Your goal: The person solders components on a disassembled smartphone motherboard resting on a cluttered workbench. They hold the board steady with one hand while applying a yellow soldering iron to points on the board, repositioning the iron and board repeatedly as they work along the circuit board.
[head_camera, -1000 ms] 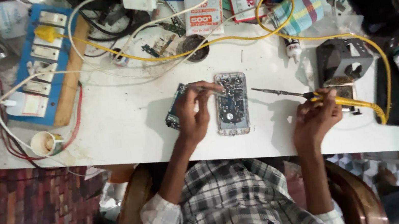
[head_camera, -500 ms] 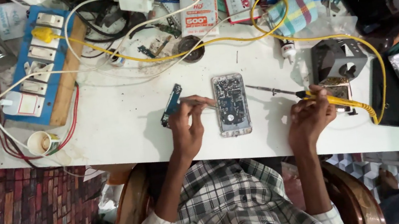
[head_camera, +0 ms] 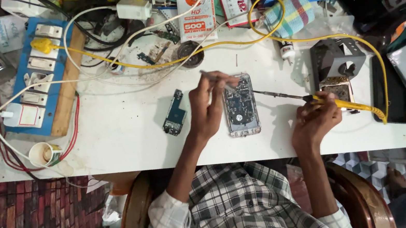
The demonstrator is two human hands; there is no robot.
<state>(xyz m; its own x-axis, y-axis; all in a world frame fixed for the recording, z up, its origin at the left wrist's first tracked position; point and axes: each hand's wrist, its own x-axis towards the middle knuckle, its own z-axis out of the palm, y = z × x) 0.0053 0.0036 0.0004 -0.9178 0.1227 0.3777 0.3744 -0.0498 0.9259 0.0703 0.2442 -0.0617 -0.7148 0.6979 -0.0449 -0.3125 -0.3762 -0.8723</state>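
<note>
The phone (head_camera: 240, 105) lies open on the tabletop (head_camera: 121, 125), its small board (head_camera: 174, 112) out beside it; left hand (head_camera: 211, 108) pinches tweezers (head_camera: 219, 79) above the phone, right hand (head_camera: 315, 121) grips the soldering iron (head_camera: 284, 96), so fixing looks midway.

Surface: my white worktable (head_camera: 127, 134), scuffed, wires across its far half.
Centre: opened phone with bare circuit board (head_camera: 240, 106), flat before me.
Beside it: small blue-green circuit board (head_camera: 173, 113), just left.
Left edge: blue switchboard on a wooden plank (head_camera: 35, 73); white paper cup (head_camera: 43, 154) near the front rim.
Right: grey metal iron stand (head_camera: 337, 59); black tablet (head_camera: 390, 86) lying flat.
Far side: small round dark tin (head_camera: 190, 53); yellow cable (head_camera: 266, 40) looping across.
</note>
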